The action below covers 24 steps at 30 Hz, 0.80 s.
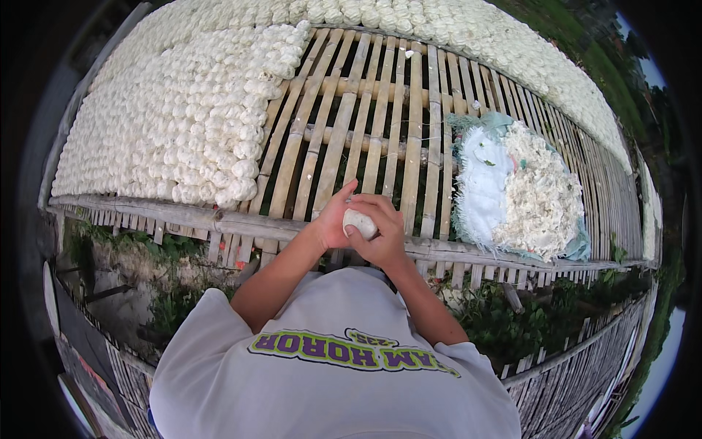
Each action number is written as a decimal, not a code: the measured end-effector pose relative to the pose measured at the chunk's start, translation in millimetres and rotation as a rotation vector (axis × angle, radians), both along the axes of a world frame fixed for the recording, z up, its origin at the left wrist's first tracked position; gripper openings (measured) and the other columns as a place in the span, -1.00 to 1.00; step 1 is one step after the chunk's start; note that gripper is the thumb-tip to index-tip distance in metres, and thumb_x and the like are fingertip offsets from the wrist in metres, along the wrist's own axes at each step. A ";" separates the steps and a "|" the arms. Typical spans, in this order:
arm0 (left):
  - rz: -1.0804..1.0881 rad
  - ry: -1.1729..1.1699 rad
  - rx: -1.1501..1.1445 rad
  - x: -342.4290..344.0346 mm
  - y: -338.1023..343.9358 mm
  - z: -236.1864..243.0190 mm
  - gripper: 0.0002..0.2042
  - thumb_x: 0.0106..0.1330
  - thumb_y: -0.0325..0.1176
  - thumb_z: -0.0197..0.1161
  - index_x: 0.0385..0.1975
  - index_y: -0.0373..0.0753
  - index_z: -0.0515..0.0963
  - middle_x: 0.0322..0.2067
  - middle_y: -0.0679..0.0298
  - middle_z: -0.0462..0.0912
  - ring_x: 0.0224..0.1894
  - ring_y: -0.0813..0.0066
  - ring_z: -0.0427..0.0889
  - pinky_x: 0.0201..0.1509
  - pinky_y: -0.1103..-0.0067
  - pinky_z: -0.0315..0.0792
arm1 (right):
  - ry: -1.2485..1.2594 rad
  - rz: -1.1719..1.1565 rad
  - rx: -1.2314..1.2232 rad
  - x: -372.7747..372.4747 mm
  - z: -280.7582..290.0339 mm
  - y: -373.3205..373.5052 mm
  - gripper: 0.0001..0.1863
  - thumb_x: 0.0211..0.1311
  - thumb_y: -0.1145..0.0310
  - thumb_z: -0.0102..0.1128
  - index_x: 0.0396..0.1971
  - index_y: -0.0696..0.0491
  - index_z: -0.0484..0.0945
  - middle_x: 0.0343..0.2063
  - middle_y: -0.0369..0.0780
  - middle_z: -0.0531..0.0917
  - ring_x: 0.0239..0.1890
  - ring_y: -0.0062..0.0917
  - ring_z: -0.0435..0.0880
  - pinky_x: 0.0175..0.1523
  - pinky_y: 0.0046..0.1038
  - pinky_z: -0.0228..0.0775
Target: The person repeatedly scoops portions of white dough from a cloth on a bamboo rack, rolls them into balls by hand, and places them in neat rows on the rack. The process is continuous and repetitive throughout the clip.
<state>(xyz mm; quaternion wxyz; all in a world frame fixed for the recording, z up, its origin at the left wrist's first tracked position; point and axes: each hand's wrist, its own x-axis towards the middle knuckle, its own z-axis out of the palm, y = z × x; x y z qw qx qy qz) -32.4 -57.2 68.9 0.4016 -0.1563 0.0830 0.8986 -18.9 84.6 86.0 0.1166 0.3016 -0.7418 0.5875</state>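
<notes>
A rounded, off-white doughy lump [360,222] is pressed between my two hands, above the front rail of a bamboo slat rack. My left hand [333,218] cups it from the left, its thumb side pointing up and away, and its other fingers are mostly hidden. From the right, my right hand [387,233] wraps over the lump, with the thumb on its near side and the fingers across its far side. To the right, a heap of crumbly off-white material [541,194] rests on a white and green woven sack [482,175] spread over the slats.
Rows of similar whitish lumps [175,124] cover the rack's left part, and more line its far side. Bare bamboo slats [351,124] with small white crumbs lie between them and the sack. A wooden rail [256,223] edges the near side; plants grow below it.
</notes>
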 end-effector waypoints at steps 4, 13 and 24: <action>0.141 -0.231 -0.162 4.4 10.5 -1.4 -0.24 0.50 0.36 -0.12 0.32 -0.25 0.43 0.33 -0.06 0.50 0.41 -0.07 0.47 0.50 0.05 0.32 | -0.157 0.000 -0.046 -10.1 -3.8 -1.1 -0.71 -0.01 0.54 0.50 -0.22 0.19 0.69 -0.22 -0.11 0.74 -0.14 -0.30 0.75 0.02 -0.31 0.59; 0.106 0.052 -0.031 4.5 1.9 -9.9 -0.26 0.51 0.34 -0.15 0.27 -0.26 0.46 0.26 0.00 0.57 0.42 -0.02 0.47 0.49 0.09 0.35 | 0.049 -0.032 0.003 -5.5 0.9 -5.9 -0.80 0.09 0.56 0.44 -0.24 0.19 0.69 -0.15 -0.08 0.76 -0.11 -0.29 0.76 0.01 -0.33 0.58; 0.237 0.056 -0.085 6.4 4.0 -19.3 -0.30 0.52 0.33 -0.16 0.18 -0.25 0.50 0.21 -0.01 0.60 0.41 -0.02 0.48 0.47 0.10 0.38 | -0.005 -0.124 0.078 -2.7 -6.2 -18.9 -0.79 0.01 0.48 0.50 -0.33 0.18 0.68 -0.24 -0.13 0.73 -0.20 -0.26 0.74 -0.07 -0.30 0.59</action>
